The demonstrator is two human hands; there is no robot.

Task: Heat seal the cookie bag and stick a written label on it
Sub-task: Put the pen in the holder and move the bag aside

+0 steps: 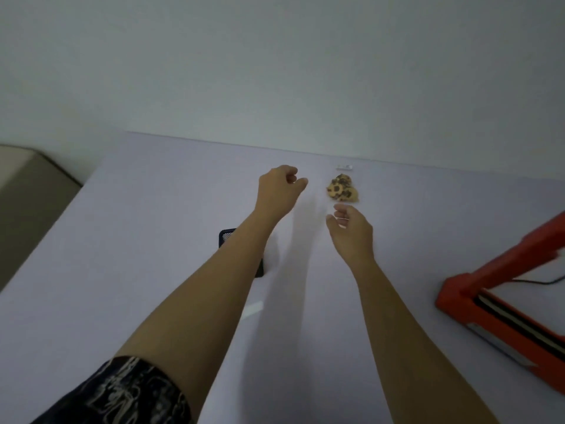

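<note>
1. Cookie bag (342, 188) lies far out on the table (153, 240), close to the back edge by the wall and beyond both hands. We make out the cookies as a small heap, but the clear film round them is too faint to trace.
2. Our right hand (351, 223) is the nearer one, sitting just on the near side of the bag. Its fingers (336, 209) are half curled in a loose cup facing the cookies and hold nothing we can see. We cannot tell whether the fingertips already touch the film.
3. Our left hand (279, 186) is to the left of the bag at about the same depth, with a gap between them. Its fingers are curled in, the thumb points toward the bag, and nothing shows in its grasp.
4. We read the bag's long axis as running away from us, with the cookies at the near end. A small pale strip (345, 167) lies just beyond them; it may be the bag's mouth, but it is too small to be sure.
5. We judge the step in hand to be picking up the bag: a short reach forward for the right hand, a sideways one for the left.
6. The red heat sealer (489, 304) stands at the right edge of the table with its arm raised, well apart from the bag and nearer to us.
7. The table is pale and plain. A dark flat object (227, 237) lies partly hidden under the left forearm, and a patterned sleeve (122, 393) shows at lower left. A bare wall (275, 56) rises behind, and a beige piece of furniture (24, 194) stands to the left.
</note>
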